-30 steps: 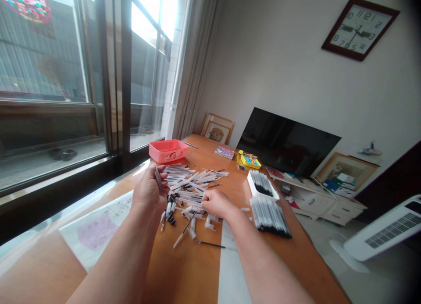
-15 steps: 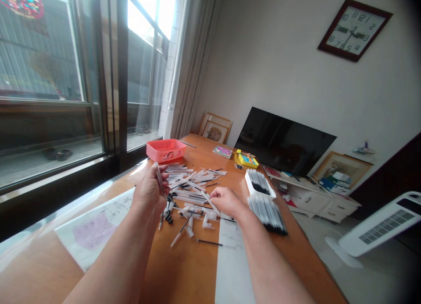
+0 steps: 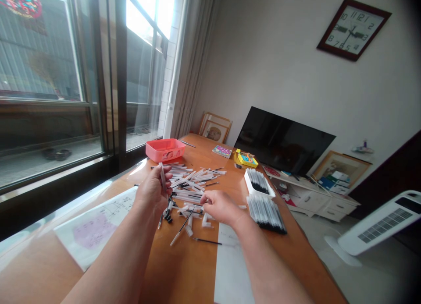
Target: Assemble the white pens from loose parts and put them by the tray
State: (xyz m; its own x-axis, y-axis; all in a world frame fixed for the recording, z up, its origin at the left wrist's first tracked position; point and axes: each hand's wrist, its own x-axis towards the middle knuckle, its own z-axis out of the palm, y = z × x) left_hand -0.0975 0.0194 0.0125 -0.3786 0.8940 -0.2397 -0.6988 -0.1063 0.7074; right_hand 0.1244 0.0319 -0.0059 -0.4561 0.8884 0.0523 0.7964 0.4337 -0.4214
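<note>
My left hand is closed around a translucent white pen barrel, which stands up between thumb and fingers. It is at the left side of a loose pile of clear pen barrels. My right hand is over the right side of the pile, its thumb and fingers pinched together. What they hold, if anything, is hidden. A whitish tip shows just behind that hand. Below the hands lie white pen caps, black caps, a slanting pen refill and a dark-ended refill.
A red plastic basket stands beyond my left hand. At right are a white tray of pens and a stack of black-tipped pens. Paper sheets lie near me. A yellow box and a booklet sit farther back.
My right hand has moved left over the pile, toward my left hand. My left hand, still holding the pen barrel, has shifted slightly right.
</note>
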